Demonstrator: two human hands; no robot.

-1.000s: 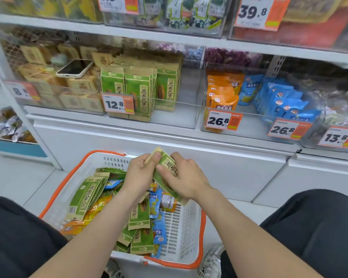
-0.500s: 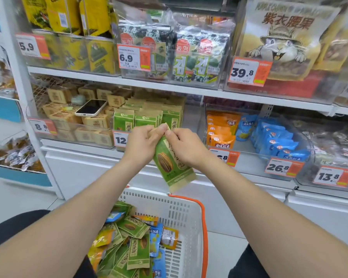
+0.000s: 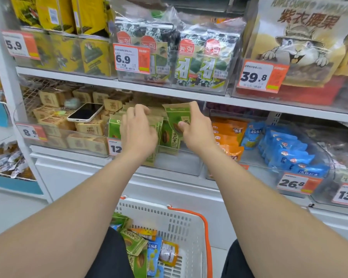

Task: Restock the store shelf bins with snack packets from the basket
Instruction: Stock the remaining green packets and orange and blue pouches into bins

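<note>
price tags (image 3: pixel 131 59) 6.9, 5.9, 39.8, 26.8, cashew bag (image 3: pixel 301 35) 紫衣腰果

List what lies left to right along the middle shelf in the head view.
Phone → left hand → right hand holding green packet → orange packets → blue packets.

Two bare hands are up at the shelf, the left hand (image 3: pixel 138 133) and the right hand (image 3: pixel 197 133), with one green seed packet (image 3: pixel 178 115) pinched in the right. One phone (image 3: pixel 85 112) lies on the brown packets (image 3: pixel 88 128). One white basket (image 3: pixel 181 223) sits below. Seven price tags (image 3: pixel 132 60) have readable numbers. One rabbit-printed cashew bag (image 3: pixel 297 43) faces out. The packets in the bins and the basket are too bunched to count
</note>
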